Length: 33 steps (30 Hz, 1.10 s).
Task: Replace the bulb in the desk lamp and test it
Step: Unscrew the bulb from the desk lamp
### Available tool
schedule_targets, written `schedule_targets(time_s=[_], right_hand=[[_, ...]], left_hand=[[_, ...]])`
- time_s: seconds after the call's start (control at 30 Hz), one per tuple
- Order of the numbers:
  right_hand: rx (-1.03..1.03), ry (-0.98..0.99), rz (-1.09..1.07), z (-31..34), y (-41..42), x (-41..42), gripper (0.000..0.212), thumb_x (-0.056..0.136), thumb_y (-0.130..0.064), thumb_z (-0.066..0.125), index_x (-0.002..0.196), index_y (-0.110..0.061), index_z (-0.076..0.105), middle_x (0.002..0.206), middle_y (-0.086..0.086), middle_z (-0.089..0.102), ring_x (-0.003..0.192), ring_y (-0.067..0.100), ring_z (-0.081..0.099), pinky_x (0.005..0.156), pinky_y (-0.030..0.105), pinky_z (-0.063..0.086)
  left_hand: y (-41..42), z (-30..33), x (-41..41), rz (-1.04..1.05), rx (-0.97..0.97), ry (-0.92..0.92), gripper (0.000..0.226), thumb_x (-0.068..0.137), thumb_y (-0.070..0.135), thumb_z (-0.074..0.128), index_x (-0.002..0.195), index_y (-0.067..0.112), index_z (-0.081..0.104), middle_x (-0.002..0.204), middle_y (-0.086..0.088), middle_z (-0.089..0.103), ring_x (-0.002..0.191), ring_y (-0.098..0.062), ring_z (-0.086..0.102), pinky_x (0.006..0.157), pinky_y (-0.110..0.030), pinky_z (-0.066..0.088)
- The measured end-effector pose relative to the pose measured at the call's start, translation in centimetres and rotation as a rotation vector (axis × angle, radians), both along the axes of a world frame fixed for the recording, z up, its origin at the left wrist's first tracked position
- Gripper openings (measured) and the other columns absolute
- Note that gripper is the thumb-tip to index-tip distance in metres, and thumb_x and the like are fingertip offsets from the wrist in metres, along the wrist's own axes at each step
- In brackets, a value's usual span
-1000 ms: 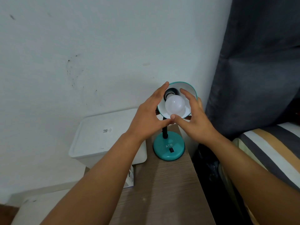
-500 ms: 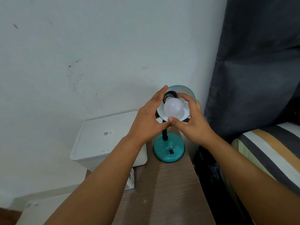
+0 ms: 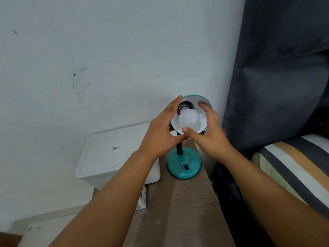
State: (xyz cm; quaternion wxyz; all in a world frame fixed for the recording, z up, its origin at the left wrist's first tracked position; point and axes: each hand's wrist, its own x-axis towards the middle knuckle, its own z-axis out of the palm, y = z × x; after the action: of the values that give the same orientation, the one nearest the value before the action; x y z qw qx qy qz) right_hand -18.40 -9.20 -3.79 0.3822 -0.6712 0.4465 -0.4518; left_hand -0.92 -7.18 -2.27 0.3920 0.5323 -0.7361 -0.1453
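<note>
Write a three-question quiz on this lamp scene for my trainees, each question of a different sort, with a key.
1. True or false: the bulb is glowing.
2. Multiple choice: the left hand rests on A) the lamp's base, B) the rim of the lamp shade, C) the white storage box.
3. Fill in: the black switch sits on the lamp's teal ____.

Key
1. False: the bulb is white but unlit.
2. B: the left hand steadies the shade, while the right hand cups round the bulb, thumb under it.
3. base, which stands on the wooden tabletop.
</note>
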Motion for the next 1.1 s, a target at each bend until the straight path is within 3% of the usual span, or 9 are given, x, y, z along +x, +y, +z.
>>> schedule_targets(time_s=[0.1,0.23,0.37,0.5,0.63,0.73,0.87,1.0,1.1], right_hand=[[-0.021,0.017,-0.05,-0.15,-0.06,0.21,0.068,0.082,-0.034,0.077,0.137,-0.033,0.038,0.138,-0.005,0.036,0.122,0.012,0.041,0.085,0.008,0.036],[0.023,-0.064,0.054,0.21,-0.05,-0.16,0.065,0.085,-0.01,0.07,0.135,-0.044,0.047,0.136,-0.004,0.035,0.125,0.009,0.039,0.103,0.027,0.045],[0.02,-0.041,0.049,0.24,-0.1,-0.3,0.074,0.082,-0.019,0.076,0.142,-0.042,0.037,0.137,-0.008,0.034,0.12,0.004,0.038,0.082,-0.002,0.039],[-0.008,0.003,-0.051,-0.12,-0.16,0.13,0.066,0.079,-0.032,0.08,0.134,-0.035,0.042,0.135,-0.005,0.039,0.121,0.013,0.041,0.083,0.008,0.036],[0.024,-0.057,0.047,0.15,-0.23,-0.1,0.065,0.085,-0.016,0.074,0.136,-0.044,0.045,0.138,-0.004,0.035,0.124,0.009,0.038,0.1,0.022,0.044],[0.013,-0.058,0.065,0.2,-0.14,-0.38,0.072,0.083,-0.018,0.076,0.139,-0.045,0.04,0.138,-0.01,0.035,0.119,-0.003,0.04,0.086,0.003,0.039],[-0.021,-0.034,-0.021,-0.31,-0.28,-0.04,0.068,0.076,-0.031,0.083,0.127,-0.041,0.039,0.136,-0.008,0.04,0.119,0.008,0.043,0.088,0.012,0.039],[-0.02,-0.058,0.023,-0.21,-0.5,-0.06,0.061,0.081,-0.019,0.077,0.128,-0.044,0.047,0.135,-0.005,0.04,0.121,0.007,0.041,0.094,0.016,0.04],[0.0,-0.077,0.074,-0.02,-0.38,-0.38,0.07,0.083,-0.012,0.074,0.134,-0.049,0.045,0.136,-0.008,0.036,0.118,-0.007,0.039,0.089,0.003,0.04]], left_hand=[[-0.08,0.0,-0.08,0.002,-0.004,-0.013,0.105,0.08,0.029,0.087,0.158,0.049,0.019,0.156,0.016,0.044,0.135,-0.006,0.051,0.102,-0.032,0.053],[-0.12,0.04,0.13,-0.002,-0.005,-0.001,0.109,0.077,0.026,0.09,0.157,0.05,0.019,0.156,0.015,0.044,0.134,-0.008,0.051,0.102,-0.032,0.054],[-0.11,0.02,-0.09,-0.002,-0.004,0.003,0.106,0.08,0.027,0.087,0.155,0.053,0.018,0.157,0.015,0.043,0.137,-0.005,0.049,0.105,-0.029,0.052],[-0.23,-0.09,-0.13,0.002,-0.004,-0.009,0.105,0.081,0.027,0.086,0.156,0.054,0.017,0.154,0.014,0.046,0.134,-0.007,0.052,0.101,-0.03,0.054],[-0.17,0.02,0.01,0.0,-0.001,-0.011,0.107,0.08,0.027,0.088,0.155,0.053,0.017,0.155,0.013,0.045,0.133,-0.009,0.053,0.1,-0.022,0.053],[-0.14,-0.05,0.08,-0.004,0.003,0.002,0.106,0.081,0.025,0.087,0.157,0.052,0.019,0.157,0.014,0.043,0.138,-0.007,0.049,0.105,-0.031,0.052],[-0.13,-0.11,-0.13,0.002,0.011,0.006,0.103,0.081,0.026,0.086,0.158,0.049,0.02,0.156,0.014,0.044,0.138,-0.008,0.049,0.106,-0.036,0.051],[-0.13,-0.04,-0.03,0.005,0.005,-0.009,0.106,0.08,0.027,0.087,0.157,0.05,0.018,0.156,0.015,0.044,0.136,-0.008,0.05,0.106,-0.031,0.051],[-0.19,-0.02,0.12,-0.005,0.019,0.015,0.108,0.079,0.02,0.088,0.156,0.051,0.019,0.156,0.015,0.044,0.136,-0.007,0.05,0.103,-0.023,0.051]])
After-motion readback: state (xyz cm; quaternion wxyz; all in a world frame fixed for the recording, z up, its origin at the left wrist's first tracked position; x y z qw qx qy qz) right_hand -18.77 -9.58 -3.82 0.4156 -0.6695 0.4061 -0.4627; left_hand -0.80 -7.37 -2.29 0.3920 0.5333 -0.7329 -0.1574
